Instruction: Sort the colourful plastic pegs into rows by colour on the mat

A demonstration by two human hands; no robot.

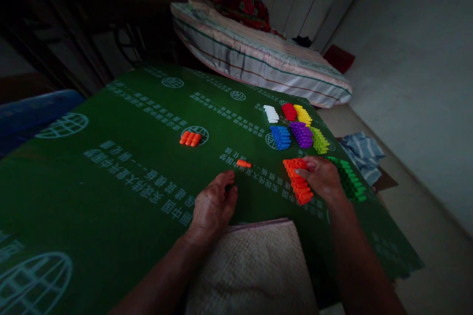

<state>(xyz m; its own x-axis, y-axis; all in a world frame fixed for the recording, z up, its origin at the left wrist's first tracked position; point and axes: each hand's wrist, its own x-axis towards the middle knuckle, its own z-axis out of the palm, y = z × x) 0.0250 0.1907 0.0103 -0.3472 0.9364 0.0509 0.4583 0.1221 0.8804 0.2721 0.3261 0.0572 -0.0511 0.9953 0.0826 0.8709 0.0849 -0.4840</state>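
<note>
My right hand (322, 177) lies over a row of orange plastic tubes (297, 181) on the green printed cloth (121, 177), its fingers curled onto the row's upper end. My left hand (214, 204) rests on the cloth with fingers bent together, nothing visible in them. A single orange tube (244, 163) lies just beyond the left fingertips. A small bunch of orange tubes (190, 138) sits farther up and left.
Sorted rows of tubes lie at the right: white (271, 113), red (288, 111), yellow (303, 115), blue (281, 137), purple (301, 134), lime (320, 140), dark green (349, 179). A beige towel (251, 266) covers my lap. A striped mattress (258, 59) lies beyond.
</note>
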